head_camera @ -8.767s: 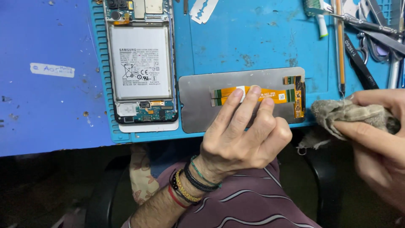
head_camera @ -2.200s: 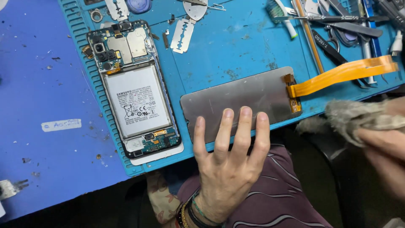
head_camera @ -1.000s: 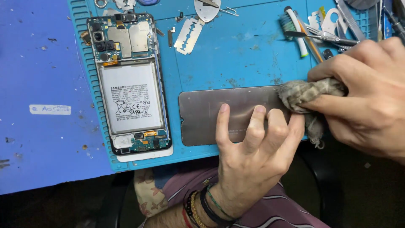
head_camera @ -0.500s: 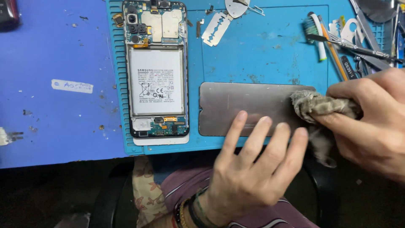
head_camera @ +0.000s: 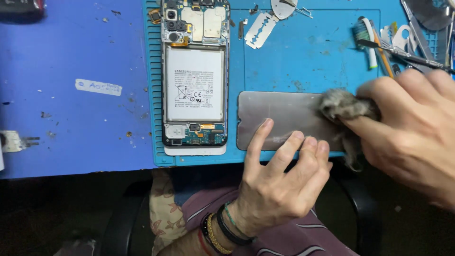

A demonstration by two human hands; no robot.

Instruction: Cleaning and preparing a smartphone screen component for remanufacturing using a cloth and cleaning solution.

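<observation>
**Count on the tabletop**

Two hands: the left hand (head_camera: 275,185) and the right hand (head_camera: 412,128). One grey panel (head_camera: 279,118) near the tabletop's front edge. One rag (head_camera: 343,105). One opened phone (head_camera: 195,76), with one battery (head_camera: 195,84) in it. One blue mat (head_camera: 303,52). One razor blade (head_camera: 260,30). One toothbrush (head_camera: 366,38) by the right edge. One white label (head_camera: 98,86) on the left part. Three wristbands (head_camera: 222,230) at least.

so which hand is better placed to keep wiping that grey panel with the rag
The right hand: it already pinches the rag against the grey panel. The left hand lies flat with its fingertips on the panel's near edge, so it seems better kept as the brace.
</observation>
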